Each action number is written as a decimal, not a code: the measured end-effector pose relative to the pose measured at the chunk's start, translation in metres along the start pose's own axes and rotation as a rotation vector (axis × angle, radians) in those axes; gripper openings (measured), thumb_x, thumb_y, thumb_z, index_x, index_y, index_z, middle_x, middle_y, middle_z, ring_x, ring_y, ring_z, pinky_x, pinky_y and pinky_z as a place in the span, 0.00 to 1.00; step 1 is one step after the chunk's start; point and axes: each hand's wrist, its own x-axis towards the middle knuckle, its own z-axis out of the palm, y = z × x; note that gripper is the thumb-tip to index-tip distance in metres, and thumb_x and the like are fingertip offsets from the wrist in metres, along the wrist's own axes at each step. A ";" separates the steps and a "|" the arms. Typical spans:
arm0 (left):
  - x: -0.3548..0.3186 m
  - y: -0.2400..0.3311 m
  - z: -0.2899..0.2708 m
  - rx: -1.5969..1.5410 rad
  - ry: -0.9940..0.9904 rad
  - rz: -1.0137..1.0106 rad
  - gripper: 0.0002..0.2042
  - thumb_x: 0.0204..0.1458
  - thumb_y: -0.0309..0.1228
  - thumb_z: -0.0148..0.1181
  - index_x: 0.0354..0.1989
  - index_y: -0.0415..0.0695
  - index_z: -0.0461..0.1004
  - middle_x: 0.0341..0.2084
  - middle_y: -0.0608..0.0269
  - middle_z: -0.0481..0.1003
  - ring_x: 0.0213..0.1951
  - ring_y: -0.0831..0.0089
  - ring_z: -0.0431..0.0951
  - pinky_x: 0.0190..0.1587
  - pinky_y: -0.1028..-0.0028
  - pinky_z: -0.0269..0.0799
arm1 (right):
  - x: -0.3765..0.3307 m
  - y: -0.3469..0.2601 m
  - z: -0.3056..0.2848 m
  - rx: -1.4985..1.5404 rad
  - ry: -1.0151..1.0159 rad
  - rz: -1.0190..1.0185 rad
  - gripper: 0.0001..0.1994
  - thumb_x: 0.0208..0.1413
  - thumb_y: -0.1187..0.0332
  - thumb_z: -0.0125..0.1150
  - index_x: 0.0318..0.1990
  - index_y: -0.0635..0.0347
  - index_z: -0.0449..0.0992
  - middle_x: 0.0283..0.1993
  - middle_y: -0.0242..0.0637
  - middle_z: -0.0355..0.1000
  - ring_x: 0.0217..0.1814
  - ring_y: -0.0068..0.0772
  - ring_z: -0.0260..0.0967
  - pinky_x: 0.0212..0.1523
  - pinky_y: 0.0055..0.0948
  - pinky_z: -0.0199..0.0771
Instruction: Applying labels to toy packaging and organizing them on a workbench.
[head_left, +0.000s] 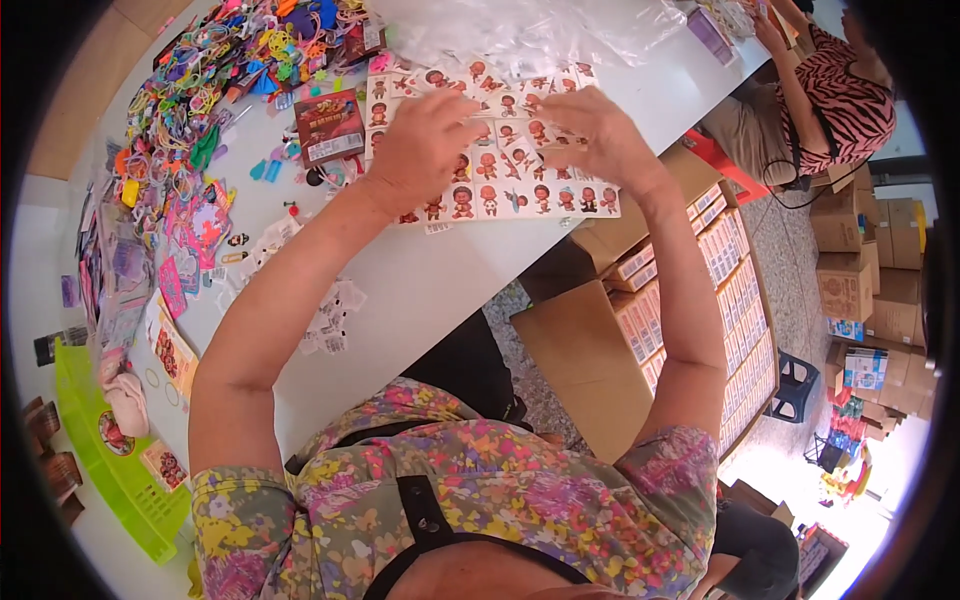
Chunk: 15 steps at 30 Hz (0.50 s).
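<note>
Both my hands hover above sticker-like sheets (488, 206) printed with rows of small cartoon figures, spread on the white table. On the left side of the sheets is my left hand (425, 140), its fingers bent and loosely apart, pointing right. Over the right side, my right hand (603, 145) points left, thumb and fingers apart. Neither hand visibly holds anything; whether the fingertips touch the sheets cannot be made out. A dark red square packet (329, 126) lies just left of my left hand.
A heap of colourful trinkets (235, 85) covers the far left table. Clear plastic bags (520, 35) lie beyond the sheets. Small white labels (335, 315) are scattered near my left forearm. An open carton (570, 365) of small boxes stands right. Another person (825, 100) sits far right.
</note>
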 end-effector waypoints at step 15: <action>0.010 0.024 0.031 -0.163 -0.081 -0.225 0.13 0.44 0.28 0.61 0.40 0.47 0.79 0.43 0.68 0.74 0.49 0.66 0.68 0.52 0.62 0.57 | 0.002 -0.025 0.012 -0.251 -0.147 -0.091 0.25 0.39 0.62 0.72 0.49 0.52 0.77 0.65 0.34 0.60 0.69 0.39 0.52 0.65 0.48 0.53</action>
